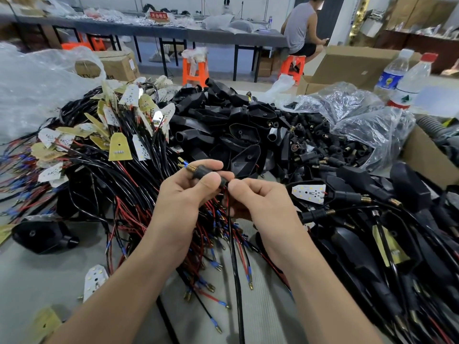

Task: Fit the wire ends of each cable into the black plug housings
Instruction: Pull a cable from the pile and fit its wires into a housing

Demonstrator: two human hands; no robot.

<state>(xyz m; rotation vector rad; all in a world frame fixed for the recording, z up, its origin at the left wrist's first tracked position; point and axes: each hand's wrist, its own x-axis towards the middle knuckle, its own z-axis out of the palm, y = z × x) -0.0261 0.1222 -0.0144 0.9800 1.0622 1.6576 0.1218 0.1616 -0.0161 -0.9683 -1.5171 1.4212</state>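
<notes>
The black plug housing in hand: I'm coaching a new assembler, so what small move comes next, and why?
Probably the right hand should push the cable slightly further in while the left hand steadies the plug housing: the wire ends only just poke past its brass end, and the right hand pinches the cable at its rear.

I count two hands: my left hand (183, 192) holds one plug (206, 169) and my right hand (260, 202) pinches one cable (233, 244). I see two bottles (391, 75), one seated person (300, 28) and at least three stools (195, 68). Housings (223, 125) and wires (129, 175) are piled beyond my counting.
</notes>
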